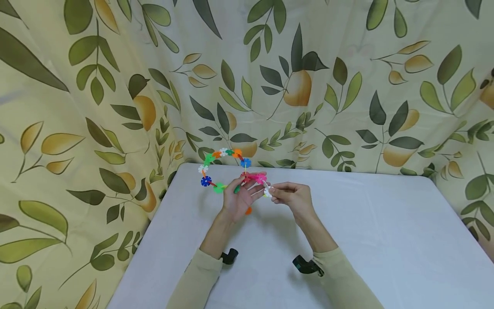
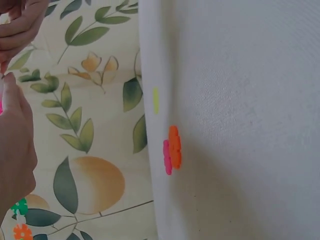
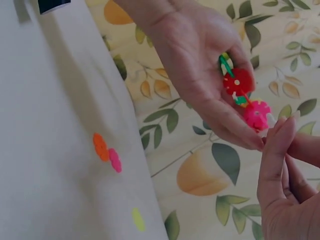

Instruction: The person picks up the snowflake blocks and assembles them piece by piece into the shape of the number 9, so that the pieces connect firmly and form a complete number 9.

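A chain of colourful plastic snowflake discs [image 1: 206, 181], linked by short strips, loops up and to the left of my left hand [image 1: 238, 203]. That hand is palm up and holds the chain near its end, where a red disc [image 3: 238, 82] and a pink disc [image 3: 257, 114] lie by its fingers. My right hand [image 1: 296, 198] pinches a white piece [image 1: 268, 192] at the chain's end, close to the left fingertips. In the right wrist view, the right hand's thumb and fingertips [image 3: 285, 130] cover most of this white piece.
On the white table [image 1: 366, 240] lie an orange disc [image 2: 174, 147], a pink disc [image 2: 167, 157] against it and a yellow strip [image 2: 156, 100]. A leaf-patterned curtain [image 1: 308, 128] hangs behind the table. Black wrist cameras [image 1: 230, 256] show beneath both sleeves.
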Motion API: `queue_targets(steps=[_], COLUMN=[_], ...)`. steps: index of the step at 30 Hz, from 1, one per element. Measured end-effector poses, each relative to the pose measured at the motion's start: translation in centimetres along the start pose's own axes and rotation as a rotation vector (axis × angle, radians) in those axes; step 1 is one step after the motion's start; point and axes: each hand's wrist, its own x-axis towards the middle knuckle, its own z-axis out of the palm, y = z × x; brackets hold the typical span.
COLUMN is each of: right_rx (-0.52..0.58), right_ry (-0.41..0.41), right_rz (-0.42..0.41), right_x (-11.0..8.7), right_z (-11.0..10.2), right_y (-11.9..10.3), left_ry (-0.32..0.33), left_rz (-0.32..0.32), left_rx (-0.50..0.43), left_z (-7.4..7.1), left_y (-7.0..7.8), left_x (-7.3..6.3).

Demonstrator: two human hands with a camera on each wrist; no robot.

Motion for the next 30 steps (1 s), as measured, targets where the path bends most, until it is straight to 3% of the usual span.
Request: queue_targets(steps=[10, 16, 20, 24, 27, 30], right_rx=[0.006, -0.021, -0.233, -0.631, -0.868, -0.993], right_ry=[-0.055, -0.025, -0.078, -0.18, -0.237, -0.275], right_rz=[-0.018, 0.001, 0.003, -0.1, -0.174, -0.209], right_x=[0.3, 1.3, 2.8, 3.4, 3.2, 3.0], right_z=[0.6, 0.9, 1.8, 3.5, 4.7, 5.4], right_y=[0.4, 1.6, 3.8, 5.7, 6.5, 7.1], left_ry=[0.005, -0.001, -0.004, -0.014, -0.025, -0.033], left_rz=[0.046, 0.074, 0.066, 0.048, 0.04, 0.036], left_rx=[0.013, 0.017, 0.003, 0.012, 0.031, 0.027], left_z=[-0.5, -0.9, -1.0, -1.1, -1.1, -1.0], left_y=[1.1, 1.8, 2.0, 2.1, 2.0, 2.0], left_x=[-0.1, 0.0, 0.0, -0.1, -0.1, -0.2])
